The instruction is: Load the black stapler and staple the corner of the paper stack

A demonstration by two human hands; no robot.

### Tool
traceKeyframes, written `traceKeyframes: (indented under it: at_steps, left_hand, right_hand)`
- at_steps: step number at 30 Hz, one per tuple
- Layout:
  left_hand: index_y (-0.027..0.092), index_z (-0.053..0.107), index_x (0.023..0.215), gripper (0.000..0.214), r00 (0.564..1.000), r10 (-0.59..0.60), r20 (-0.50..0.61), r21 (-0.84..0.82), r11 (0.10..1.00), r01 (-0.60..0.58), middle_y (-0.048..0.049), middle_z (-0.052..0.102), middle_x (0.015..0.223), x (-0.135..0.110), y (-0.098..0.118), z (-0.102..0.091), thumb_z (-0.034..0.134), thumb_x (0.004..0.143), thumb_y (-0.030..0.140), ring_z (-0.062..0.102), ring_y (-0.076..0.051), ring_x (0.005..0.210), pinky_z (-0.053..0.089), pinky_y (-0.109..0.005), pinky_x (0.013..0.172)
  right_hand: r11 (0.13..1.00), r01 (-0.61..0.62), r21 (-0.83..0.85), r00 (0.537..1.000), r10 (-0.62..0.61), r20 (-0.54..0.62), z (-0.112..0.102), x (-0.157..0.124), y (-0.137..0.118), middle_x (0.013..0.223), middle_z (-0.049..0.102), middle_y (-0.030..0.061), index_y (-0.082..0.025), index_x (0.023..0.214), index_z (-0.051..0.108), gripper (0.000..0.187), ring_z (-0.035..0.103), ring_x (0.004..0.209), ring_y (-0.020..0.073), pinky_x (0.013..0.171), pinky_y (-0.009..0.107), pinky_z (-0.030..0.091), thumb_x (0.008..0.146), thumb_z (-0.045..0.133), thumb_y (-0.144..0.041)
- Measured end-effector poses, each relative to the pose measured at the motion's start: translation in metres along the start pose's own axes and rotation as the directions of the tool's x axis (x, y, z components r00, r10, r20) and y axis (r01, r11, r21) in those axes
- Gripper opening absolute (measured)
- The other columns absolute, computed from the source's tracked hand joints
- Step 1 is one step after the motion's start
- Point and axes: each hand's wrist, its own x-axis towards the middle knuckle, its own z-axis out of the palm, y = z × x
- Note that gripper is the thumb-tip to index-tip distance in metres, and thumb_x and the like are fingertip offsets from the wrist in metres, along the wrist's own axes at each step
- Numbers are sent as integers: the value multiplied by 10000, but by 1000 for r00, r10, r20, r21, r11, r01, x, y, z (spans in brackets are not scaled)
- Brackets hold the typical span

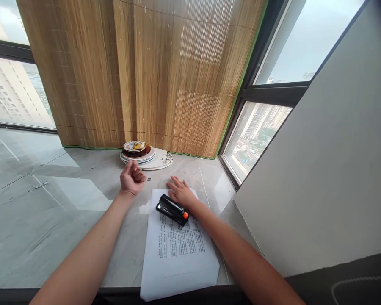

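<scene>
My left hand (132, 178) is raised over the tabletop, fingers curled in and closed; whether something small is between them I cannot make out. My right hand (181, 192) lies flat with its fingers stretched out, at the top edge of a printed sheet of paper (178, 271). On that sheet rests a black stapler (173, 209) with an orange button at one end, just beside my right hand and wrist. Two tiny dark bits (149, 179), perhaps staples, lie on the tabletop to the right of my left hand.
Stacked plates (138, 153) stand on a white oval board (163, 160) by the bamboo blind (152, 76). Small shiny scraps (40, 185) lie on the grey marbled surface (66, 237) at left. A white wall (320, 169) and window frame bound the right side. The paper overhangs the front edge.
</scene>
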Motion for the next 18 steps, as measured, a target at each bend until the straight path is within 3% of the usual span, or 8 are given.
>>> traceKeyframes:
  at_steps: [2, 5, 7, 8, 11, 14, 16, 18]
  left_hand:
    - [203, 395, 674, 423, 989, -135, 61, 143, 982, 125, 117, 200, 494, -1, -11, 2, 667, 939, 388, 150, -46, 341, 149, -213, 367]
    - [184, 470, 670, 400, 956, -263, 127, 443, 878, 183, 111, 243, 524, -1, -29, 4, 736, 875, 403, 151, -35, 375, 125, -197, 386]
    - [171, 542, 706, 377, 963, -229, 144, 620, 779, 93, 96, 285, 536, -1, -39, 5, 729, 882, 448, 185, -47, 404, 125, -198, 407]
    - [168, 583, 735, 365, 969, -189, 162, 696, 718, 24, 82, 324, 543, -1, -43, 6, 714, 894, 469, 229, -58, 421, 155, -199, 419]
    - [174, 703, 854, 314, 947, -119, 298, 862, 461, -213, 3, 557, 674, -1, -52, 8, 677, 918, 481, 459, -118, 576, 360, -228, 544]
    - [218, 781, 978, 257, 843, -276, 461, 887, 169, -430, -64, 709, 965, -1, -57, 8, 690, 909, 448, 593, -210, 884, 482, -326, 813]
    - [246, 803, 1032, 242, 763, -397, 511, 840, 42, -541, -81, 720, 1066, -1, -58, 6, 692, 911, 424, 595, -248, 1010, 464, -388, 957]
    - [260, 806, 1062, 230, 719, -451, 529, 798, -25, -602, -89, 712, 1119, -1, -58, 3, 671, 929, 389, 594, -262, 1065, 433, -416, 1029]
  right_hand:
    - [999, -24, 26, 999, 25, -44, -5, -4, 11, 1662, 335, 164, -208, 1443, 521, 414, 253, 1568, 310, 1234, 617, 234, 1043, 490, -308]
    - [983, -68, 169, 965, 108, -238, -24, -7, 10, 1404, 599, 152, -181, 1244, 629, 273, 535, 1336, 262, 1133, 469, 408, 1042, 474, -279]
    - [960, -70, 272, 931, 160, -327, -45, -13, 0, 1072, 686, 96, -180, 1007, 656, 287, 635, 1032, 210, 961, 361, 491, 1070, 416, -324]
    - [953, -33, 303, 944, 129, -305, -57, -19, -6, 957, 671, 64, -189, 922, 640, 341, 631, 918, 192, 876, 329, 499, 1079, 406, -381]
    - [934, 142, 329, 988, -114, -103, -83, -43, -21, 963, 669, 24, -219, 973, 624, 366, 617, 842, 178, 767, 295, 484, 1002, 557, -577]
    - [948, 190, 256, 980, -200, 13, -84, -64, -29, 1142, 692, 59, -254, 1225, 601, 591, 651, 936, 237, 780, 321, 495, 789, 819, -588]
    - [955, 169, 246, 984, -178, 14, -75, -71, -28, 1165, 709, 65, -277, 1373, 544, 629, 672, 973, 255, 798, 326, 496, 826, 813, -432]
    - [951, 155, 267, 987, -158, -12, -67, -72, -22, 1138, 725, 54, -289, 1395, 551, 552, 681, 987, 247, 828, 323, 490, 878, 744, -287]
